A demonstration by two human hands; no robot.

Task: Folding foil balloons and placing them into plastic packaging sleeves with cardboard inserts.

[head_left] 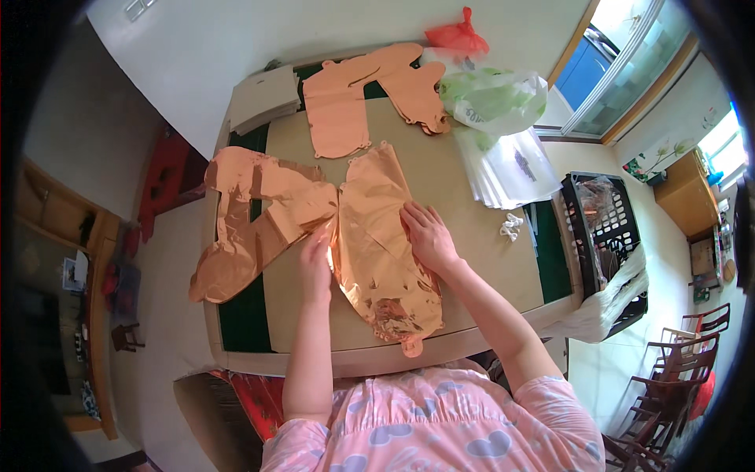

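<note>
A rose-gold foil balloon [370,220], flat and creased, lies across the middle of the table in front of me. My right hand [429,238] rests flat on its right edge, fingers stretched out. At a raised fold near its middle, my left hand [317,259] has its fingers together on the foil edge; the fingertips are partly hidden. To the left spreads another foil section [236,244], bent and wrinkled; I cannot tell whether it joins the first. The balloon's near end, crumpled and tabbed, points toward me.
More flat foil balloons [338,110] lie at the far side, beside stacked grey-white sheets [266,98]. At the far right are a green-white plastic bag [495,101], a red bag [460,35], clear sleeves [511,169] and white string [511,227]. A black crate [602,236] stands beyond the table's right edge.
</note>
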